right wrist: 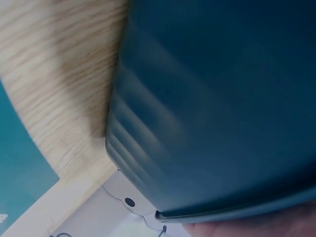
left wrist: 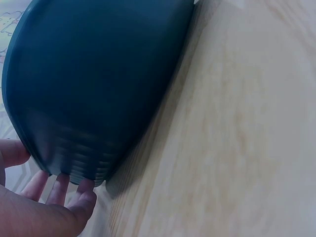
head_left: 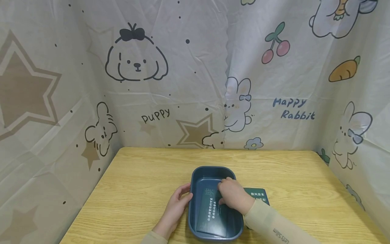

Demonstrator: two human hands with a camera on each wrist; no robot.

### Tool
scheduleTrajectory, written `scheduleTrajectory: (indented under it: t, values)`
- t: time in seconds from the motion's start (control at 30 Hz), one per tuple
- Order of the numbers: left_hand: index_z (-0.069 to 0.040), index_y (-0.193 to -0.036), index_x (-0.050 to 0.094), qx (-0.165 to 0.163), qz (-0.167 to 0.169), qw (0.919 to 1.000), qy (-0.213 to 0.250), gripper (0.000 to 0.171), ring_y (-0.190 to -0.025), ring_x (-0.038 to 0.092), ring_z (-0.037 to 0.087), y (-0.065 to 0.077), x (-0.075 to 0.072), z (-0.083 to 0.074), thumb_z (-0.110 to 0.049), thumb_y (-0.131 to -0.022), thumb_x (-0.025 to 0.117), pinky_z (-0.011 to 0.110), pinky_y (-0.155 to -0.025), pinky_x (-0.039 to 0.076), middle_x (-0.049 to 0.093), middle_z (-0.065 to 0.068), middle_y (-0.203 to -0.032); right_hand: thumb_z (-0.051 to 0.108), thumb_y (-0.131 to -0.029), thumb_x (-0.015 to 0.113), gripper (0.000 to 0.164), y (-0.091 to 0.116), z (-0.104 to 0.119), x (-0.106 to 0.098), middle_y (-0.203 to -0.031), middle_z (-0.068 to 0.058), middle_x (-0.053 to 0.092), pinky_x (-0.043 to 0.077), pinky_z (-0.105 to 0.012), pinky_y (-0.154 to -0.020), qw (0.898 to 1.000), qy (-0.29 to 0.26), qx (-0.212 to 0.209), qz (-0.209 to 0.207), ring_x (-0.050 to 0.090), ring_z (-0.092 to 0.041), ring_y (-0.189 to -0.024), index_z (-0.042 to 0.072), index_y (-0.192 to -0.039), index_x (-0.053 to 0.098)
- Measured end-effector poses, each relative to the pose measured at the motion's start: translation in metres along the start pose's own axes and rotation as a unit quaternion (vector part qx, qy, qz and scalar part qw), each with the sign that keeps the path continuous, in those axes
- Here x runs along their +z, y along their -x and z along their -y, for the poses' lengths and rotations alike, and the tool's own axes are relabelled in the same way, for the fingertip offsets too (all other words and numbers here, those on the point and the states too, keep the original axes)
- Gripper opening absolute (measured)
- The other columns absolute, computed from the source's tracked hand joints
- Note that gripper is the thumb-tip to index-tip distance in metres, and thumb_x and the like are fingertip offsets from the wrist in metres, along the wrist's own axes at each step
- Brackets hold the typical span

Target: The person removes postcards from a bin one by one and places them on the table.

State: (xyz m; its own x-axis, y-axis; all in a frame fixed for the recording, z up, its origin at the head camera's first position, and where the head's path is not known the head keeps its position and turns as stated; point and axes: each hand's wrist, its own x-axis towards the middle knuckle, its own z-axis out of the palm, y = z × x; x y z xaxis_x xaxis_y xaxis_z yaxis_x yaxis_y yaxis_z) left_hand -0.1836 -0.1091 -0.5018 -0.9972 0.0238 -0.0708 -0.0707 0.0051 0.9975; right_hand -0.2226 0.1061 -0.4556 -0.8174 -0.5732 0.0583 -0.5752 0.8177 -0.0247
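Note:
A deep blue rectangular box (head_left: 196, 179) with rounded corners stands open-topped near the front of the table. Inside it lies a dark green card (head_left: 213, 217) with white Chinese print, slightly askew. My right hand (head_left: 233, 195) reaches in over the right rim, fingers curled at the card's upper right edge, pinching it; the exact contact is partly hidden. Against the outer left wall rests my left hand (head_left: 179, 203), its fingertips touching the ribbed end of the box in the left wrist view and its thumb near the rim.
To the right of the box lies another dark green printed card (head_left: 257, 195), partly covered by the right forearm. The wooden table (head_left: 146, 176) is enclosed by a pale curtain (head_left: 189, 74) with cartoon drawings at the back and sides.

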Motion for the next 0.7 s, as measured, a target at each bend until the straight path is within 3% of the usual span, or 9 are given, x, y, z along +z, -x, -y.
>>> scheduleTrajectory:
  t: [0.47, 0.7]
  values:
    - [-0.005, -0.135, 0.049, 0.004, -0.002, 1.0, 0.001, 0.044, -0.13, 0.038, 0.031, -0.0017, -0.0003, 0.0021, -0.018, -0.093, 0.057, 0.051, -0.108, 0.036, 0.05, 0.019, -0.137, 0.03, -0.064, 0.085, 0.043, -0.0012, -0.0022, 0.0029, -0.084, -0.009, 0.067, 0.055, -0.039, -0.072, 1.0, 0.005, -0.003, -0.021, 0.054, -0.021, -0.076, 0.003, -0.093, 0.068]
    - [-0.005, -0.135, 0.049, 0.002, -0.003, 1.0, -0.003, 0.044, -0.128, 0.039, 0.031, -0.0012, 0.0005, 0.0015, -0.018, -0.093, 0.056, 0.049, -0.105, 0.04, 0.05, 0.019, -0.138, 0.022, -0.064, 0.086, 0.037, -0.0026, -0.0063, 0.0003, -0.083, -0.006, 0.062, 0.053, -0.038, -0.07, 0.998, -0.052, 0.003, -0.03, 0.05, -0.02, -0.076, 0.006, -0.089, 0.064]
